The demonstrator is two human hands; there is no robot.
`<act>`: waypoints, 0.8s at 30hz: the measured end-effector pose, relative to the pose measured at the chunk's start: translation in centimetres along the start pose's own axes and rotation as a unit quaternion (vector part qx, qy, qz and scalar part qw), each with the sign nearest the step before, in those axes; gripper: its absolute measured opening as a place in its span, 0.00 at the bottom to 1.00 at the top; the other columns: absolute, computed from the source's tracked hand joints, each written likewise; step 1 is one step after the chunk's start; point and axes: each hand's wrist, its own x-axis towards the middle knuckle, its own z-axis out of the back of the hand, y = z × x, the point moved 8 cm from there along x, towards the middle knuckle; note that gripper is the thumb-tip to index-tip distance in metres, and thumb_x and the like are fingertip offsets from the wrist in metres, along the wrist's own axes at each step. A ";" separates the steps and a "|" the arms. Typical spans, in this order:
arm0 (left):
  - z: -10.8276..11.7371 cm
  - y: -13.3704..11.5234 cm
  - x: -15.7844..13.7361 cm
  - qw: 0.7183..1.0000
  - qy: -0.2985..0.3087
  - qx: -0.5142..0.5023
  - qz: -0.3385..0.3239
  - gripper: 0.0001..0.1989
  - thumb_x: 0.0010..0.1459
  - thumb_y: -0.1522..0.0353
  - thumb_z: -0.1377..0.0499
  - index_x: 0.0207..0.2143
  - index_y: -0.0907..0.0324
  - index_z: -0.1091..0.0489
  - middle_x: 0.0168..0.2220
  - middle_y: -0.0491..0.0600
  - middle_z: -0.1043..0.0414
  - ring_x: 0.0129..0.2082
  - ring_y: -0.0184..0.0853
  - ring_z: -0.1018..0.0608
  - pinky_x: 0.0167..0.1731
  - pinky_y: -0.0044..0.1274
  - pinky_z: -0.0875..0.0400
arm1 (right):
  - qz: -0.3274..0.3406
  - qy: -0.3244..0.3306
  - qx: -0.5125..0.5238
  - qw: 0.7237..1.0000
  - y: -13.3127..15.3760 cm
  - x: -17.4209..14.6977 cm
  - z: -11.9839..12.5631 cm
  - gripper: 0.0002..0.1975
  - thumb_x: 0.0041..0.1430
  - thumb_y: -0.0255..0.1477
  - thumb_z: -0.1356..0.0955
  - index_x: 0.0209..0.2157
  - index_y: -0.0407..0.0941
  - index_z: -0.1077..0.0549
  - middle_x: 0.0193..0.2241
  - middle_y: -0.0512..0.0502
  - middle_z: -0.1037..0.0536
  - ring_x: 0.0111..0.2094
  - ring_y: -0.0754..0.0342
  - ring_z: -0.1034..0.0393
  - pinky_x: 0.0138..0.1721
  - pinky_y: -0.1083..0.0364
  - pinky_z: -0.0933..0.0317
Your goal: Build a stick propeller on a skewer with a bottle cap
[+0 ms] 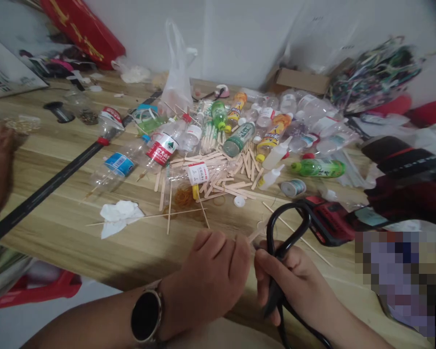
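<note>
Two hands meet at the near side of the table (69,208), and I have them almost together. My left hand (212,278) is curled into a fist, its fingertips hidden underneath, so I can't tell what it pinches. My right hand (298,283) is wrapped round black scissors (274,294), one big loop standing up on the far side; I can't make out the blades, so whether they are spread or together I can't say. A pale stick (256,232) shows just beyond the gap between the hands; which of them grips it, if either, is unclear.

To work cleanly here, I'd judge it best to turn the left fist until its fingertips show, keep them off the blade line, and steady both wrists low. The raised loop could catch the skewer (314,249) to the right, so I'd give that room.
</note>
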 end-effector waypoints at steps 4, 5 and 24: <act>0.1 -0.1 -0.2 1.000 -0.005 -0.027 0.011 0.14 0.67 0.78 0.59 0.46 0.71 0.36 0.26 0.50 0.28 0.25 0.37 0.29 0.27 0.30 0.36 | 0.269 -0.124 -0.306 0.904 3.9 -1.4 1.2 0.24 0.71 0.39 0.45 0.24 0.45 0.32 0.17 0.48 0.24 0.15 0.57 0.30 0.16 0.59 0.42; 0.0 0.0 -0.3 0.999 -0.002 -0.039 0.021 0.14 0.66 0.78 0.58 0.46 0.71 0.36 0.26 0.49 0.28 0.25 0.37 0.29 0.27 0.30 0.36 | 0.326 -0.154 -0.367 0.858 4.8 -2.0 1.2 0.23 0.71 0.37 0.45 0.25 0.45 0.31 0.18 0.47 0.23 0.17 0.56 0.29 0.18 0.58 0.42; -7.6 0.6 -3.1 0.413 0.156 -0.781 0.442 0.20 0.55 0.54 0.35 0.41 0.59 0.25 0.17 0.39 0.38 0.19 0.24 0.39 0.22 0.18 0.47 | 0.406 -0.245 -0.406 0.781 4.6 -4.0 0.6 0.20 0.72 0.34 0.44 0.29 0.44 0.29 0.20 0.52 0.25 0.21 0.59 0.31 0.24 0.60 0.40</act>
